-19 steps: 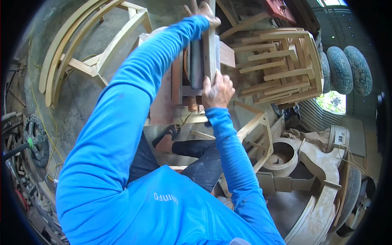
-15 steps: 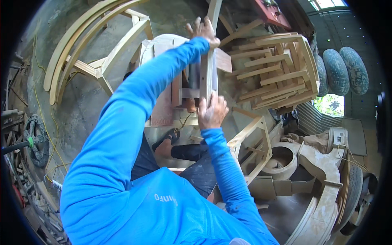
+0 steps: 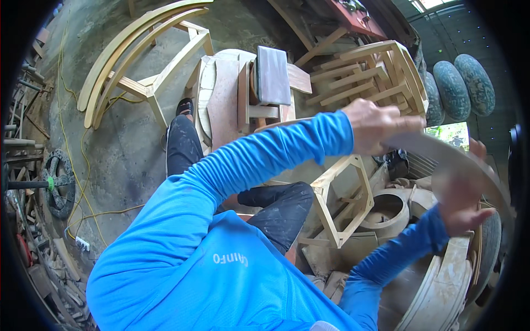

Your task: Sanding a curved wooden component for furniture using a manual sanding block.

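A long, curved wooden strip (image 3: pixel 458 154) is held up at the right, sweeping down toward the right rim. My left hand (image 3: pixel 378 126) reaches across my body, closed around the strip's near end. My right hand (image 3: pixel 462 201) is at the strip's middle, partly behind it. Its thumb sticks out below and its fingertips rise above the strip; the palm is blurred, and whether it touches the wood I cannot tell. In front of me, left of both hands, stands a wooden-framed machine with a flat grey belt-like surface (image 3: pixel 273 74), bare now.
Curved wooden frames (image 3: pixel 157 85) stand at far left, and stacked frames (image 3: pixel 381 77) at far right. A small wooden frame (image 3: pixel 342 204) is below my left hand. Inner tubes (image 3: pixel 455 94) hang at right. A yellow cord (image 3: pixel 83 193) crosses the floor at left.
The wooden strip has left the grey surface and swung to the right, raised off it. Both hands went right with it; my left hand now grips its end. My left leg has shifted outward.
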Available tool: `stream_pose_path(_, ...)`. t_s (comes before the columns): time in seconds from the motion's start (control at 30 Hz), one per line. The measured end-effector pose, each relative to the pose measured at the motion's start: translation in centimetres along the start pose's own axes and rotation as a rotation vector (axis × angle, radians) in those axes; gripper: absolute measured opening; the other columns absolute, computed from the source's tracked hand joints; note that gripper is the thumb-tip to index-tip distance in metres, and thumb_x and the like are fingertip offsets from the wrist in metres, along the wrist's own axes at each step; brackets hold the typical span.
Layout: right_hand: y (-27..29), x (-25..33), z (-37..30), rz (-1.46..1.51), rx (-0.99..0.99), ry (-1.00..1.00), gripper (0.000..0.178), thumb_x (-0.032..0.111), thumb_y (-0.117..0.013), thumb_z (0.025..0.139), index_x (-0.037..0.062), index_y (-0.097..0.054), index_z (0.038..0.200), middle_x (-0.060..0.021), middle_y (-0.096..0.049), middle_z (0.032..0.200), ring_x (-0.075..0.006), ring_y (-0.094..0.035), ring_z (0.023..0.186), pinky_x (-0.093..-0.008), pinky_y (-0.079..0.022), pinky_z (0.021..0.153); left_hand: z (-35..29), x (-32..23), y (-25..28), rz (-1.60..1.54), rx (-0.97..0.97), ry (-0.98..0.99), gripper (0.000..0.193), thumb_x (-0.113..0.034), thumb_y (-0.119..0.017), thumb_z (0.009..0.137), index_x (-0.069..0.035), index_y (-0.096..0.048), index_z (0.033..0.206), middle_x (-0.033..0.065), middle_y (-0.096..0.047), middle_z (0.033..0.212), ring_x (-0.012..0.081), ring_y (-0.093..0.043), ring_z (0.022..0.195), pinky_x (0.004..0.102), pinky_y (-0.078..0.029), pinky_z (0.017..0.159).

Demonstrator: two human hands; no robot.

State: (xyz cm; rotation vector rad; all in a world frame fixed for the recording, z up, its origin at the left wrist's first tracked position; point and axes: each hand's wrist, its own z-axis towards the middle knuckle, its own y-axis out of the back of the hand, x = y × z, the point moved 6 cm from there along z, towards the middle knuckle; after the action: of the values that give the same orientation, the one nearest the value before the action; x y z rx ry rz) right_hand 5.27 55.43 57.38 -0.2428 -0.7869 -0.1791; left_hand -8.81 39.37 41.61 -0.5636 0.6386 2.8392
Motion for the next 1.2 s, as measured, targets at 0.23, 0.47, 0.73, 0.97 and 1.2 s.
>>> stream_pose_path(0.23,9.6,9.8,7.8,0.198,0.157,0.075,0.022,0.024,-0.064,0.099,0.0094,-0.062,0.082,-0.0036,-0.060,0.084,-0.0223,-0.060,0.098,-0.0538,-0.036,0.117,1.0,0.9,0.5,0.021,-0.245,0.112,0.052,-0.030,-0.084,0.071,-0.020,-0.068,0.119,0.0084,-0.074,0.097,0.0295,-0.075,0.088,0.0442,-0.061,0.078)
stream_pose_path(0.47,-0.5,0.9,17.1,0.063,0.268,-0.023,0.026,0.021,-0.058,0.101,0.0051,-0.058,0.081,-0.0081,-0.057,0.084,-0.0258,-0.058,0.099,-0.0500,-0.038,0.113,-2.6,12.7,2.4,0.132,-0.471,0.462,0.037,-0.026,-0.078,0.071,-0.014,-0.066,0.103,0.0111,-0.074,0.096,0.0330,-0.073,0.092,0.0443,-0.059,0.082)
stream_pose_path(0.73,-4.8,-5.4,22.2,-0.138,0.245,-0.110,0.023,0.018,-0.056,0.101,0.0007,-0.059,0.086,-0.0123,-0.062,0.097,-0.0307,-0.058,0.110,-0.0493,-0.036,0.116,-4.1,18.7,4.1,0.196,-0.468,0.563,0.037,-0.036,-0.082,0.072,-0.015,-0.065,0.098,0.0104,-0.075,0.091,0.0319,-0.074,0.087,0.0449,-0.060,0.078)
stream_pose_path(0.97,-6.8,-4.9,8.9,0.054,-0.004,0.118,0.020,0.015,-0.059,0.100,0.0072,-0.055,0.081,-0.0034,-0.050,0.083,-0.0230,-0.055,0.098,-0.0555,-0.024,0.125,-4.6,21.0,5.0,0.228,-0.607,0.224,0.033,-0.034,-0.083,0.071,-0.016,-0.067,0.092,0.0062,-0.072,0.081,0.0269,-0.074,0.078,0.0426,-0.059,0.070)
stream_pose_path(1.2,-2.7,-11.6,-11.9,-0.176,-0.041,0.029,0.010,0.025,-0.065,0.101,0.0157,-0.067,0.102,-0.0120,-0.062,0.135,-0.0349,-0.052,0.136,-0.0545,-0.045,0.117,-7.9,23.7,3.6,0.340,-0.464,0.008,0.035,-0.023,-0.087,0.064,-0.015,-0.065,0.089,0.0046,-0.069,0.085,0.0273,-0.071,0.085,0.0413,-0.058,0.081)
